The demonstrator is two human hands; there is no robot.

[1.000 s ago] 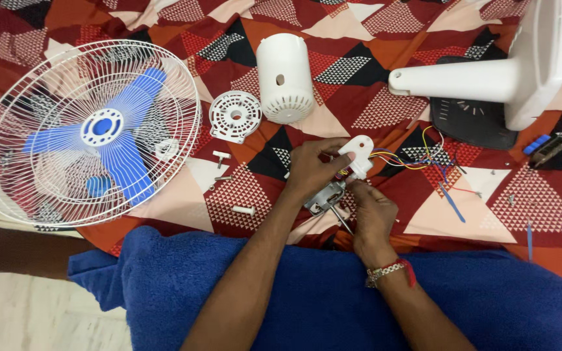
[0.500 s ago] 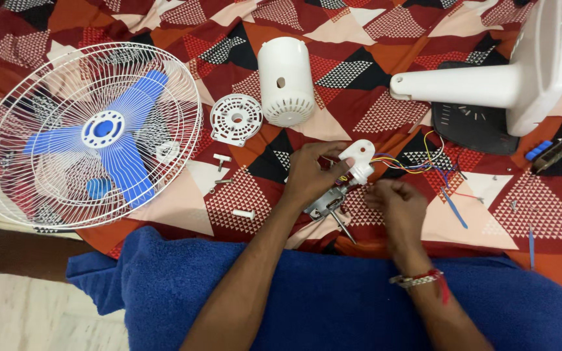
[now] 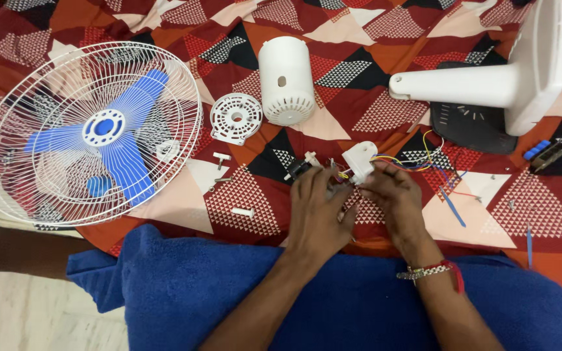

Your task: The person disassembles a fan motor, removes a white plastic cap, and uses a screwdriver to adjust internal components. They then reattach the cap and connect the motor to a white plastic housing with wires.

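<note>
My left hand [image 3: 317,211] and my right hand [image 3: 395,205] meet over a patterned red cloth [image 3: 183,195], fingers curled around a small fan motor assembly [image 3: 307,166]. A white plastic bracket [image 3: 360,160] with coloured wires [image 3: 424,162] sticks up between the fingertips; my right hand's fingers touch it. The motor's dark body and short shaft show just left of my left fingertips. Most of the assembly is hidden under the hands.
A white fan guard with blue blades [image 3: 89,133] lies at the left. A white motor cover [image 3: 285,79], a round vented plate [image 3: 235,118], small white pegs [image 3: 242,212], the fan stand [image 3: 489,81] and a dark base plate [image 3: 473,127] lie around. A blue cloth [image 3: 333,305] covers my lap.
My hands have turned the assembly: the motor now points left with the white bracket upright. My right hand moved from below it up to the bracket's right side.
</note>
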